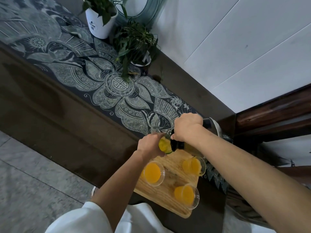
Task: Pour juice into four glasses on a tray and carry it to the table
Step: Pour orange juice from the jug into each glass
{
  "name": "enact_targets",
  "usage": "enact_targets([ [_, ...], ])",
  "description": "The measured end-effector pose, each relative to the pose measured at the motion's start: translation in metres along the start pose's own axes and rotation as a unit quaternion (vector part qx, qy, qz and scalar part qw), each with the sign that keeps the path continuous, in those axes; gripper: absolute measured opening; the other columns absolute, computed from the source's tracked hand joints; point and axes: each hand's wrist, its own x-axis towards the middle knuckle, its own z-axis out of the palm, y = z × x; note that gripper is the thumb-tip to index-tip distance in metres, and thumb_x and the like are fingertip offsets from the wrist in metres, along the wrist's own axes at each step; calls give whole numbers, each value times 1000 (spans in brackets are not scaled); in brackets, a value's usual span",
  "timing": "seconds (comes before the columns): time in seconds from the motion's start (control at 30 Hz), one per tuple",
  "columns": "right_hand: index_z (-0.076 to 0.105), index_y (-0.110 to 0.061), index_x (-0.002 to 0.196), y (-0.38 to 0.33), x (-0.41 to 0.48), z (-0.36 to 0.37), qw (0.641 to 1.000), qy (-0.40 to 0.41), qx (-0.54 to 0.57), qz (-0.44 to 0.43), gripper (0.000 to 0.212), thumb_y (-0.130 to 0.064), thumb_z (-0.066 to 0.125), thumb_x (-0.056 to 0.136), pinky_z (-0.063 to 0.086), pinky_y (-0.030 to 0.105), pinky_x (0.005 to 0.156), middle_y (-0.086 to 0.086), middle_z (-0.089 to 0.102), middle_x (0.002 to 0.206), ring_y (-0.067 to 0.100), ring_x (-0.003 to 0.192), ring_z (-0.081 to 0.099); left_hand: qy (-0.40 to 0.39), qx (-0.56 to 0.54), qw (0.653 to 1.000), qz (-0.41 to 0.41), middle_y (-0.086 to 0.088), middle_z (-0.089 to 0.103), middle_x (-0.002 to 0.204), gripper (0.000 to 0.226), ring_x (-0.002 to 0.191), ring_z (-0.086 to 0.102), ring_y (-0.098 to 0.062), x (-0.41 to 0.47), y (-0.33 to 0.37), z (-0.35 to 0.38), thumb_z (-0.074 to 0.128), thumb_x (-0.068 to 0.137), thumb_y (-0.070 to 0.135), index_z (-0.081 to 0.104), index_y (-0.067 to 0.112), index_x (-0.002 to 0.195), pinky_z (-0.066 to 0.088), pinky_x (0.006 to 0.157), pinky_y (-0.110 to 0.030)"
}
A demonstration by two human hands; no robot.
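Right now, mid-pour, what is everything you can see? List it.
Clear glasses of orange juice: three full, on the tray
Fourth clear glass: one, filling with juice, tray's far end, held by left hand
Light wooden tray: one, on the table's near end
Black-handled pitcher: one, tipped over the fourth glass
Dark patterned runner: one, along the dark wooden table
Potted green plants: two, far end
Left hand: on the glass
Right hand: gripping the pitcher

Both arms reach out above the tray [170, 195]; left hand [150, 145] and right hand [186, 126] (both curled) grip.
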Motion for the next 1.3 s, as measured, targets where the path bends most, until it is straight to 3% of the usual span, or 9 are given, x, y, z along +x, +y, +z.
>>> enact_targets([
  [0.1, 65, -22, 118, 0, 0, -2, 1000, -5, 9, 2, 40, -51, 64, 90, 41, 33, 67, 1, 58, 104, 24, 90, 55, -2, 3, 1000, 0, 7, 54, 142, 102, 122, 60, -26, 0, 0, 1, 91, 59, 47, 39, 40, 147, 53, 94, -46],
  [0.23, 65, -21, 120, 0, 1, -4, 1000, -9, 12, 2, 43, -52, 64, 90, 40, 33, 68, 1, 61, 111, 24, 100, 60, -4, 1, 1000, -1, 8, 53, 143, 101, 123, 58, -25, 0, -1, 0, 90, 61, 46, 38, 40, 147, 53, 94, -45],
  [0.4, 65, -21, 117, -1, 3, -6, 1000, -19, 3, 5, 42, -52, 63, 90, 40, 33, 66, 1, 52, 98, 24, 85, 50, -2, 2, 1000, 3, 8, 54, 142, 101, 123, 59, -24, 2, -3, 1, 91, 61, 46, 39, 39, 148, 54, 94, -45],
  [0.77, 65, -21, 117, -4, 5, -13, 1000, -27, -14, -3, 39, -49, 62, 90, 40, 33, 68, 0, 57, 105, 23, 86, 50, 2, -12, 1000, 3, 8, 56, 139, 99, 119, 62, -25, 0, -4, 3, 91, 58, 45, 42, 42, 144, 55, 91, -48],
  [1.3, 65, -22, 111, -2, 7, -16, 1000, -22, -6, 0, 36, -50, 63, 89, 40, 33, 67, -2, 55, 97, 23, 85, 53, 14, -6, 1000, 14, 7, 54, 143, 102, 122, 61, -25, 1, -7, 4, 91, 59, 47, 40, 40, 146, 55, 92, -46],
])
